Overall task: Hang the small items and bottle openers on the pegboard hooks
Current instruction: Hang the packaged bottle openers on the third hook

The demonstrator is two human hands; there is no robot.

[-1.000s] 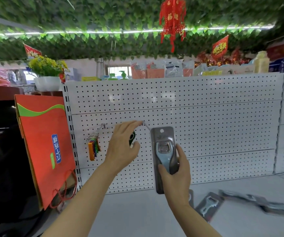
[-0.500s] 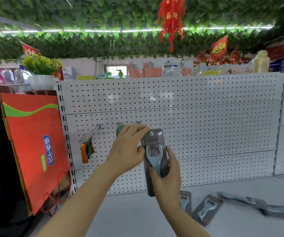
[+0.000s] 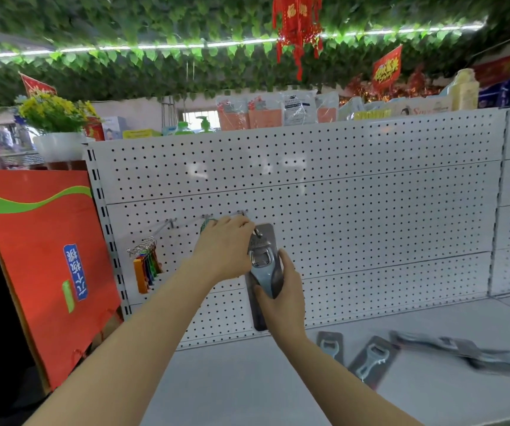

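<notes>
My right hand (image 3: 281, 290) grips a grey carded bottle opener (image 3: 262, 259) upright against the white pegboard (image 3: 370, 210). The hole at the card's top sits on the tip of a metal hook (image 3: 243, 213). My left hand (image 3: 223, 247) pinches that hook's tip at the card's top. A green item (image 3: 206, 224) hangs on the middle hook, partly hidden behind my left hand. A bunch of coloured key-ring openers (image 3: 146, 265) hangs on the left hook (image 3: 170, 222).
Several carded bottle openers (image 3: 370, 358) lie on the grey shelf (image 3: 247, 379) to the lower right. A red paper bag (image 3: 41, 265) leans at the left of the pegboard. Goods and a flower pot (image 3: 58, 144) stand on top.
The card has moved up and left until its hole sits on the hook tip. My left hand has shifted with it along the hook. The camera has turned slightly right.
</notes>
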